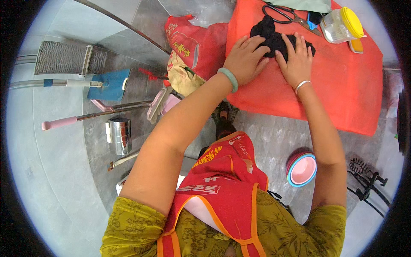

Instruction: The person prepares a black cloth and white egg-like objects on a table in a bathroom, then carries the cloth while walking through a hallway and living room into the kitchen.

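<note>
A piece of black cloth (267, 31) lies bunched on a table with a red cover (340, 86). My left hand (246, 59) rests at the cloth's left edge, its fingertips on the fabric and thumb apart. The fingers of my right hand (296, 62) are spread flat over the cloth's right part. Neither hand appears to pinch the cloth, though the fingers hide some of it. Just beyond it lie black-handled scissors (282, 14), blades pointing right. A clear plastic jar (336, 27) with a yellow lid sits tilted in the view farther right, beside a small orange-yellow object (356, 46).
Against the table's left side slumps a red bag (205, 48) above a cream bag (181, 75). Mops and a blue flat mop head (109, 85) stand along the left wall, near a metal bin (122, 135). Nested plastic basins (301, 170) sit on the floor at right.
</note>
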Demonstrator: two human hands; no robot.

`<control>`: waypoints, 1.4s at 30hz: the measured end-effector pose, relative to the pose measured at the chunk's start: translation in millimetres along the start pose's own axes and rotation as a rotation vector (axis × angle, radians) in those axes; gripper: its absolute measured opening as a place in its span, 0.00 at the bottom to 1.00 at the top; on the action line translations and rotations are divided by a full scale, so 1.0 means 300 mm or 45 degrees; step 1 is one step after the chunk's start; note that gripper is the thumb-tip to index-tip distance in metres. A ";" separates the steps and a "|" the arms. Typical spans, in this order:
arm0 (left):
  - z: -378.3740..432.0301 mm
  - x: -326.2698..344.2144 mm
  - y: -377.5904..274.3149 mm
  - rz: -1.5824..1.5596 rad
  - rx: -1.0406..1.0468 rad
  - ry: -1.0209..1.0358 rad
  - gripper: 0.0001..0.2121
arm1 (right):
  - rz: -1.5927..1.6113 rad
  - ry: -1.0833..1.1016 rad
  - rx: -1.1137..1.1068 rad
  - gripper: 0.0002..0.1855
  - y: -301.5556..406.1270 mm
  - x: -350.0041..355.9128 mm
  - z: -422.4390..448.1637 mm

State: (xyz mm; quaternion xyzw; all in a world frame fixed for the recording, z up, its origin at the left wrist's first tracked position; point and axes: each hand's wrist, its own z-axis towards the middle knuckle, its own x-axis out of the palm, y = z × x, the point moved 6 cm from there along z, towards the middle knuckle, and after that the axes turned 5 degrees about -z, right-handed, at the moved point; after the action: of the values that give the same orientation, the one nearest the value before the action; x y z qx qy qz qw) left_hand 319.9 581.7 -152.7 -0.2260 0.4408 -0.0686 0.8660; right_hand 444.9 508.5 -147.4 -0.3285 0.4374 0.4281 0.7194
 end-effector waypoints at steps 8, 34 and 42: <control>0.003 -0.007 -0.005 0.010 0.056 -0.074 0.12 | -0.060 0.010 -0.008 0.28 -0.013 0.016 -0.006; 0.001 0.001 0.007 -0.013 0.009 -0.012 0.12 | 0.027 0.036 -0.075 0.28 -0.004 0.009 0.003; 0.115 -0.040 -0.015 0.066 -0.094 0.115 0.12 | 0.136 0.003 -0.001 0.30 -0.027 -0.028 0.021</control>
State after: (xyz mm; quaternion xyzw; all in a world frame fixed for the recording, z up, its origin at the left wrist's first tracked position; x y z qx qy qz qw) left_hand 340.3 592.8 -124.2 -0.2429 0.4875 -0.0400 0.8377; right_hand 452.4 507.7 -136.3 -0.3053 0.4550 0.4658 0.6949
